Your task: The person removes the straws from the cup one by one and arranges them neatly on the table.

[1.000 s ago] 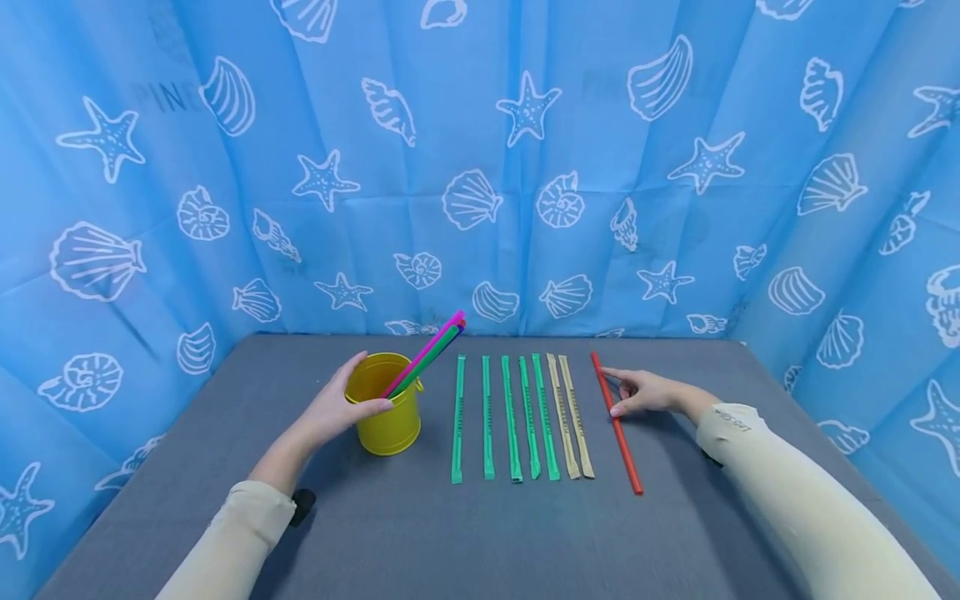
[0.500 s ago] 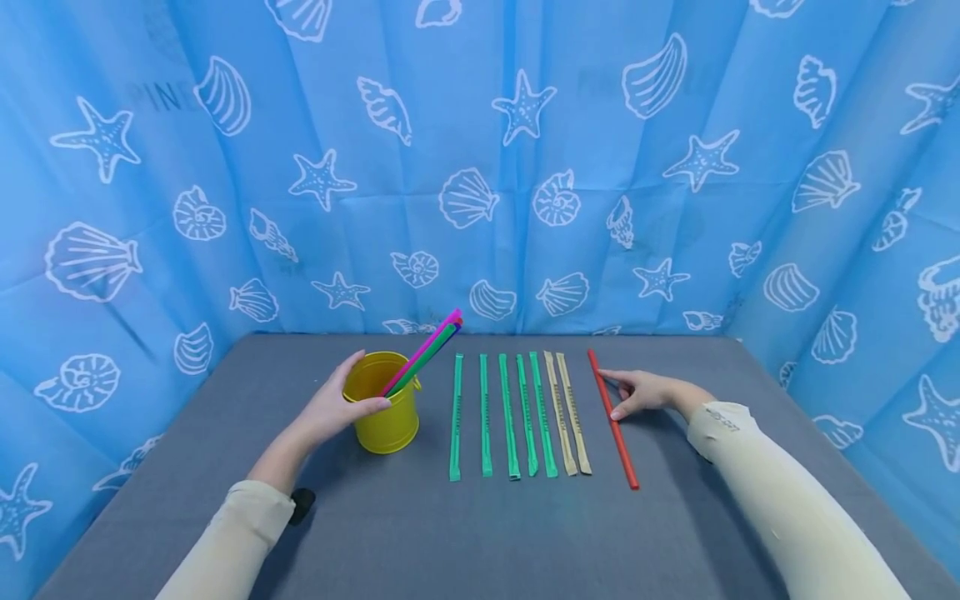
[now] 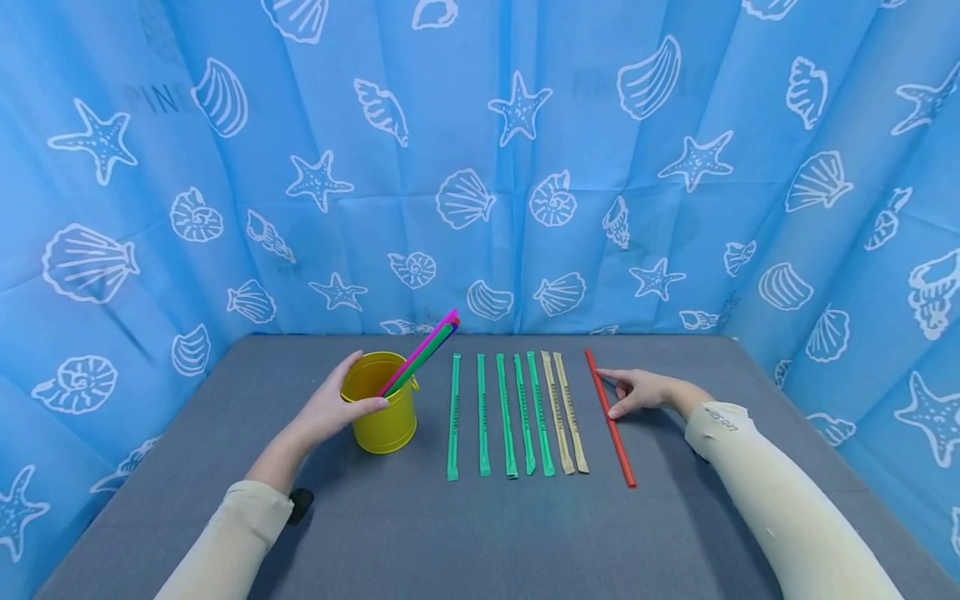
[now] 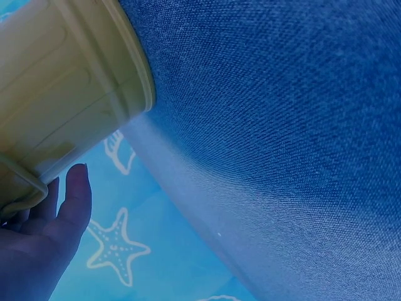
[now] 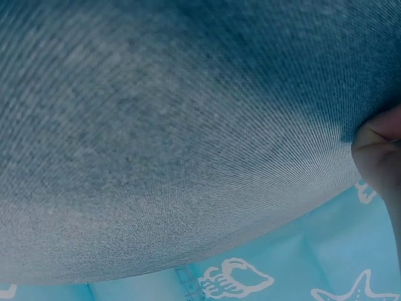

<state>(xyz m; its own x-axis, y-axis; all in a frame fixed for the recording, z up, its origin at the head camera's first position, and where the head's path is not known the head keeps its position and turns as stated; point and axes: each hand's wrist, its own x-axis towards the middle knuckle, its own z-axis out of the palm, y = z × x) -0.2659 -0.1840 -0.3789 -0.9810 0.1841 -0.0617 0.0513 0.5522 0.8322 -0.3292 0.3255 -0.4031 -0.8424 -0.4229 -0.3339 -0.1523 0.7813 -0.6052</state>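
Observation:
My left hand (image 3: 326, 408) grips a small yellow bucket (image 3: 386, 425) at the table's left, its thumb along the near rim and its fingers around the far side. Pink, green and blue straws (image 3: 423, 354) lean out of the bucket to the right, and a red tip shows beside them. From below, the left wrist view has the bucket's wall (image 4: 69, 81) and handle (image 4: 25, 188). A long red straw (image 3: 619, 446) lies on the table under my right hand (image 3: 641, 392), whose index finger and thumb hold it along its upper half. Only part of this hand (image 5: 379, 147) enters the right wrist view.
Between the hands several slim green wrapped straws (image 3: 483, 425) lie in a row, with two beige wrapped straws (image 3: 562, 417) at the row's right end. A grey cloth covers the table (image 3: 480, 542). Behind hangs a blue curtain (image 3: 420, 150) with white sea shapes.
The head view has shifted slightly. The red straw's near end has moved a little up and left; both hands keep their places on the bucket and the straw.

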